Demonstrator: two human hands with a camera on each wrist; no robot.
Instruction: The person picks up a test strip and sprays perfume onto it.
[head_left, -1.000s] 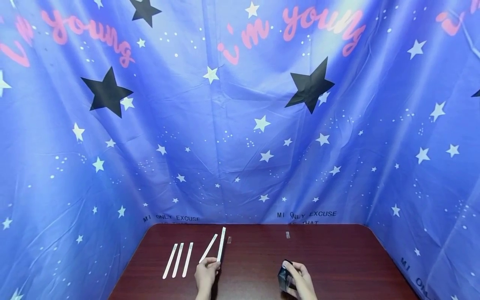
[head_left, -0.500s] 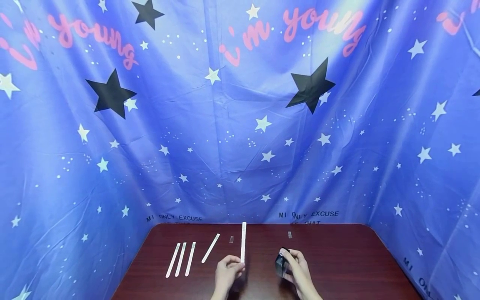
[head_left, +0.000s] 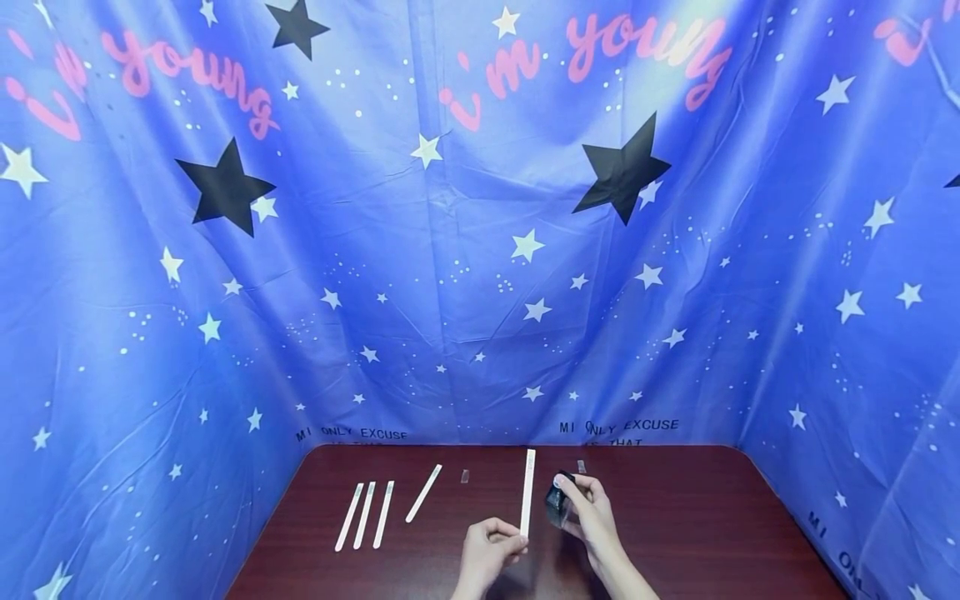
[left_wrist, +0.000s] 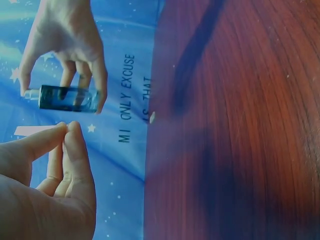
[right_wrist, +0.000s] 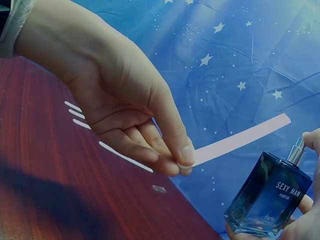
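Note:
A white paper strip point(head_left: 528, 492) stands nearly upright above the table, its lower end pinched between thumb and forefinger of my left hand point(head_left: 489, 557). Just to the right, my right hand point(head_left: 597, 521) grips a dark blue glass perfume bottle point(head_left: 557, 502), one finger on its silver spray top. Lettering reading "SEXY MAN" shows on the bottle point(right_wrist: 270, 195) in the right wrist view. Strip and bottle are close but apart. Several other white strips lie at the left of the table, one of them a slanted strip point(head_left: 423, 493).
Two small clear pieces lie toward the back of the dark red wooden table point(head_left: 675, 533), one left of centre point(head_left: 465, 476) and one behind the right hand point(head_left: 581, 467). A blue star-patterned curtain point(head_left: 480, 250) surrounds the table's back and sides.
My left hand has carried the pinched strip rightward, away from the strips on the table. My right hand has risen slightly with the bottle, and the gap between the hands has narrowed.

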